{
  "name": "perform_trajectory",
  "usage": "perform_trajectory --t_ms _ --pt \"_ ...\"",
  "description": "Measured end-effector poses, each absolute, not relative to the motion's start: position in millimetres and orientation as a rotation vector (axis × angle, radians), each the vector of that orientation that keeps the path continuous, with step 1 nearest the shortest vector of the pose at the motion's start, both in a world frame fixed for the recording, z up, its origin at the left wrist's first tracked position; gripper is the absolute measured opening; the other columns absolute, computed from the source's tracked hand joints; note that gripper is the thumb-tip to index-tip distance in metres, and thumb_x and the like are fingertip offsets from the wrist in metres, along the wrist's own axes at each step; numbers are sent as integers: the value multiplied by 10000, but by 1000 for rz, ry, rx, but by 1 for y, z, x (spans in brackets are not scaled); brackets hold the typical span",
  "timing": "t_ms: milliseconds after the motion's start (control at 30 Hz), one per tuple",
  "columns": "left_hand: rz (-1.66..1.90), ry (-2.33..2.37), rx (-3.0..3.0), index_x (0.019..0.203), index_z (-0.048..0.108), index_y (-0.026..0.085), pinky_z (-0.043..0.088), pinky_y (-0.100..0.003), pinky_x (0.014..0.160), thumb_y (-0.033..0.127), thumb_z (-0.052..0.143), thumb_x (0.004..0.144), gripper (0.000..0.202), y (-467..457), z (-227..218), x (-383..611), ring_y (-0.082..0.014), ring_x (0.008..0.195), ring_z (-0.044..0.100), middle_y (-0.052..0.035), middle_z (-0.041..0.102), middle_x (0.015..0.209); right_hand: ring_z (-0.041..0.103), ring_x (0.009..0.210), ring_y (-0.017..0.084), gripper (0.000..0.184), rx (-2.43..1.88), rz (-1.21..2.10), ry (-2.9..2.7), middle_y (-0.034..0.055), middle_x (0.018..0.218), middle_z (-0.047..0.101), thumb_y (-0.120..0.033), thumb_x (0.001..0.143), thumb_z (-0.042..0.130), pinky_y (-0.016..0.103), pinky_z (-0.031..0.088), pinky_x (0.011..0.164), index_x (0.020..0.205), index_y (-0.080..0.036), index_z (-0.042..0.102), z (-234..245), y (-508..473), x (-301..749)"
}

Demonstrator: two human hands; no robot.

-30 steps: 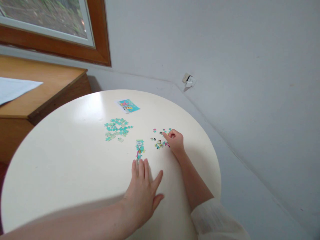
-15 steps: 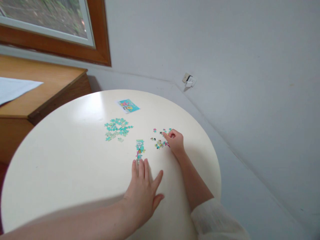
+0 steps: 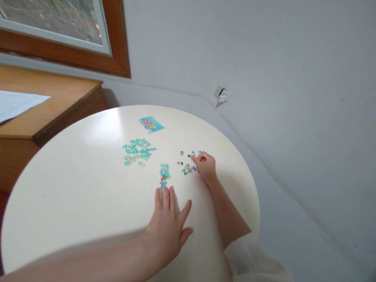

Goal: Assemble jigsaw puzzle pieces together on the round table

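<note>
My left hand (image 3: 168, 223) lies flat and open on the round cream table (image 3: 73, 196), its fingertips just below a joined strip of puzzle pieces (image 3: 164, 174). My right hand (image 3: 206, 165) is curled, index finger stretched onto a small scatter of multicoloured loose pieces (image 3: 188, 164); whether it pinches a piece I cannot tell. A larger cluster of teal pieces (image 3: 138, 150) lies further left. A small reference picture card (image 3: 150, 124) sits near the table's far edge.
A wooden desk (image 3: 47, 105) with a white sheet (image 3: 14, 103) stands at the left under a wood-framed window (image 3: 114, 43). A grey wall runs close behind and right of the table, with a small white fitting (image 3: 221, 94) on it.
</note>
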State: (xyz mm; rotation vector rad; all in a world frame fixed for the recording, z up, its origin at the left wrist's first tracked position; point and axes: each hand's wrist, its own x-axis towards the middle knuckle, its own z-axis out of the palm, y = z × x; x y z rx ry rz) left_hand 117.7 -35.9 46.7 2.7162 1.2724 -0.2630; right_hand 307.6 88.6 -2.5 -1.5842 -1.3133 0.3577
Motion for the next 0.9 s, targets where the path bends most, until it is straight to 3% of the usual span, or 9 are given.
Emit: perform_trajectory --t_ms 367,600,900 --pt "-226 1271 2718 1390 312 310 145 -656 1005 566 334 866 583 -37 46 117 -437 1304 272 -196 367 1414 314 418 81 360 -1590 348 -1328 -80 394 336 -392 639 619 223 244 445 483 -219 344 1 88 306" --pt "-289 1252 2666 1398 287 298 134 -652 1010 552 326 876 582 -35 52 117 -454 1316 214 -233 306 1428 304 418 78 363 -1581 350 -1316 -81 394 330 -393 634 622 223 243 444 481 -218 343 0 88 306" --pt "-233 1261 2766 1396 306 294 149 -666 994 551 339 874 583 -37 43 117 -453 1294 278 -231 355 1406 289 419 74 373 -1592 314 -1333 -87 393 303 -405 631 619 228 245 450 473 -219 337 1 88 306"
